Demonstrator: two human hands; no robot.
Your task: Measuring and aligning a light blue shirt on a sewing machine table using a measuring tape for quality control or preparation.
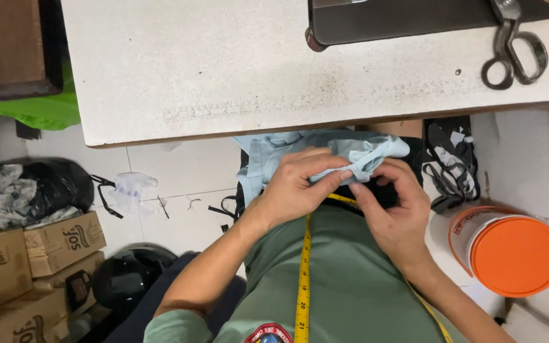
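We are observing both hands gripping a bunched piece of light blue cloth (325, 152). The left hand (297, 184) is lying over the fabric with its fingers curled and pressed down, the fingertips pinching a fold at the middle of the bundle. The right hand (395, 206) is meeting it from the right, thumb and forefinger pinching the same fold, so the two hands are touching at the cloth. The cloth is sitting in the person's lap, just below the near edge of the white worktable (223, 70), with part of it trailing to the left behind the left hand.

We are noting a yellow measuring tape (303, 279) hanging down the front of the person's green shirt (351, 279), its upper end passing under the hands.

On the worktable, at the far right, a pair of dark metal scissors (513, 47) is lying beside a dark flat slab (401, 19). To the right of the person, on the floor, a container with an orange lid (516, 254) is standing. To the left, cardboard boxes (33, 254), a black plastic bag (39, 187) and a dark helmet (131, 273) are resting on the tiled floor.
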